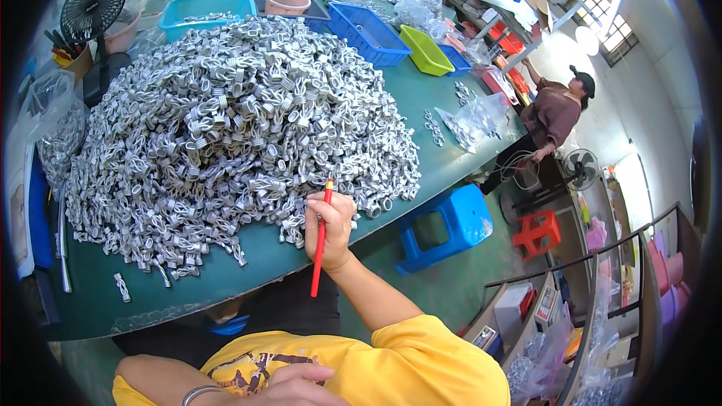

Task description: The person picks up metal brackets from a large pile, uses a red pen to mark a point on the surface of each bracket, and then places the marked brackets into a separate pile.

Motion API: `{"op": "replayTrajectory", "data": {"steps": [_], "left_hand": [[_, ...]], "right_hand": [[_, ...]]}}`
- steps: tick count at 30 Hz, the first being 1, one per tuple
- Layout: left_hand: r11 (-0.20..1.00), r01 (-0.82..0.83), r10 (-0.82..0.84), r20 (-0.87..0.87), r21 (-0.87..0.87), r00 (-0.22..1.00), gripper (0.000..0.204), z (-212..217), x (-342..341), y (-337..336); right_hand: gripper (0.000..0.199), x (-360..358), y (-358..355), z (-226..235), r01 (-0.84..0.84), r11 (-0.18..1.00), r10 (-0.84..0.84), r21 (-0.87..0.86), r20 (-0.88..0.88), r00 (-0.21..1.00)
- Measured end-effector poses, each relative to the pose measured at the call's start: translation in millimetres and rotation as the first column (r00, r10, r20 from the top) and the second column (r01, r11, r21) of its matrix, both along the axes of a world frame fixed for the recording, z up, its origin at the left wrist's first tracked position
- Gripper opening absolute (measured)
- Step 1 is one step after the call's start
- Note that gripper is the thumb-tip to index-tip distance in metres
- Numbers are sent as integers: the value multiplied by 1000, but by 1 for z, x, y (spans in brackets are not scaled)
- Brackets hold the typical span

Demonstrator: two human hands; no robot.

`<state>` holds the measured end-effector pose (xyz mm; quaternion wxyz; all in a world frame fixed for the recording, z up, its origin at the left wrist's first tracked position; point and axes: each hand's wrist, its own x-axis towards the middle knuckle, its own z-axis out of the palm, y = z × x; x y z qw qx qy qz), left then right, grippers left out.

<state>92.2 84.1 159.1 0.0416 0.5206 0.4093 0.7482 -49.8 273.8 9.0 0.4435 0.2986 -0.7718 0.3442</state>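
Note:
A slim red pen [320, 248] with a yellow band near its upper end is gripped in my right hand [331, 225]. That hand is closed at the front edge of a large heap of small silver-grey pieces [241, 120], each with a ribbed collar and looped strands. Whether it also pinches one of the pieces is hidden. My left hand [297, 389] is low in front of my yellow shirt, its fingers stretched out and holding nothing I can see. One loose silver-grey piece [122, 287] lies apart on the green table [248, 267].
Blue bins [368, 34], a turquoise basin [207, 11] and a green bin [426, 51] line the heap's far side. A black fan [94, 4] stands at left. Right of the table are a blue stool [451, 229] and a person in brown [553, 113].

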Motion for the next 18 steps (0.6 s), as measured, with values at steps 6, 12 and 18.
{"op": "replayTrajectory", "data": {"steps": [6, 12, 18], "left_hand": [[1000, 0, 0, 34, -6, 999, 36, -4, -2, 1], [996, 45, -49, 53, 80, 997, 34, -8, -4, 0], [1000, 12, -12, 51, -1, 999, 31, -2, -2, -2]], "right_hand": [[29, 0, 0, 1, -1, 1000, 1, 10, -1, 1000], [28, 0, 0, 1, -1, 1000, 1, 18, 7, 1000], [28, 0, 0, 0, -12, 1000, 11, 26, 15, 1000]]}}
